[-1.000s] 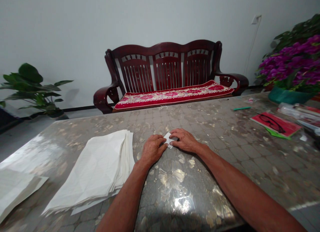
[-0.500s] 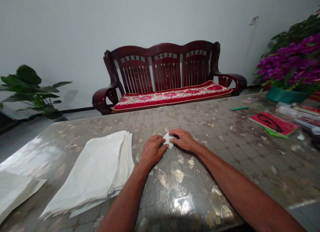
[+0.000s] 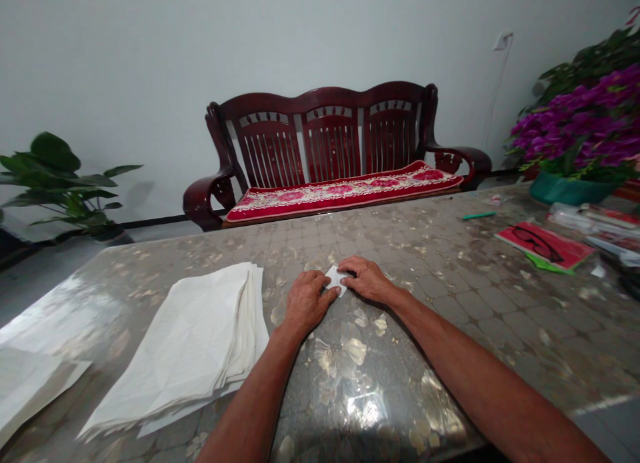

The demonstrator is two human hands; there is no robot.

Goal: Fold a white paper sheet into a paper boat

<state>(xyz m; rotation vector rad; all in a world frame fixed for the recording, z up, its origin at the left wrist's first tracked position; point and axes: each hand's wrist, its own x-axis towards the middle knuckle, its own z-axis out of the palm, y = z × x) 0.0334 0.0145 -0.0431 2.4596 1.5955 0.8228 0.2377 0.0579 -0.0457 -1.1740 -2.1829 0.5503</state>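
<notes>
A small folded piece of white paper [image 3: 335, 280] lies on the patterned tabletop [image 3: 430, 250], between my two hands. My left hand [image 3: 307, 299] has its thumb and fingers closed on the paper's left side. From the right, my right hand [image 3: 367, 277] grips the other side with curled fingers and thumb. The fingers cover part of the paper's edges, so its exact folds are hard to make out. Beside my left forearm rests a thick stack of white paper sheets [image 3: 200, 333].
More paper [image 3: 35, 390] lies at the left edge. To the right are a green pen [image 3: 479, 216], a red booklet [image 3: 570, 246] with dark glasses [image 3: 537, 242] on it, and purple flowers [image 3: 585, 126] in a green pot [image 3: 565, 188]. A wooden bench [image 3: 330, 140] stands behind the table.
The view has shifted very slightly. Both hands stay at the folded paper, whose shape between the fingers looks a little flatter and wider now.
</notes>
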